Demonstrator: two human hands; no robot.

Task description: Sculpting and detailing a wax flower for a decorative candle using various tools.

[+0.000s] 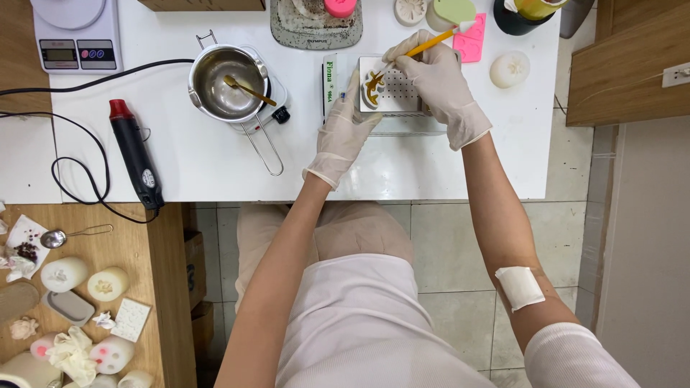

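Note:
Both hands wear white gloves at the far side of a white table (215, 158). My left hand (345, 129) steadies a small round white piece with a brown-gold pattern (373, 88), which rests on a white perforated block (397, 93). My right hand (435, 82) grips a yellow-handled paintbrush (431, 43), its tip down at the patterned piece. A white bandage (520, 286) sits on my right forearm.
A steel melting pot (224, 80) with a spoon stands left of my hands. A black heat gun (134, 154) and a digital scale (75, 32) lie further left. White candles and moulds (65, 273) crowd a wooden surface at lower left. A pink mould (472, 39) lies behind.

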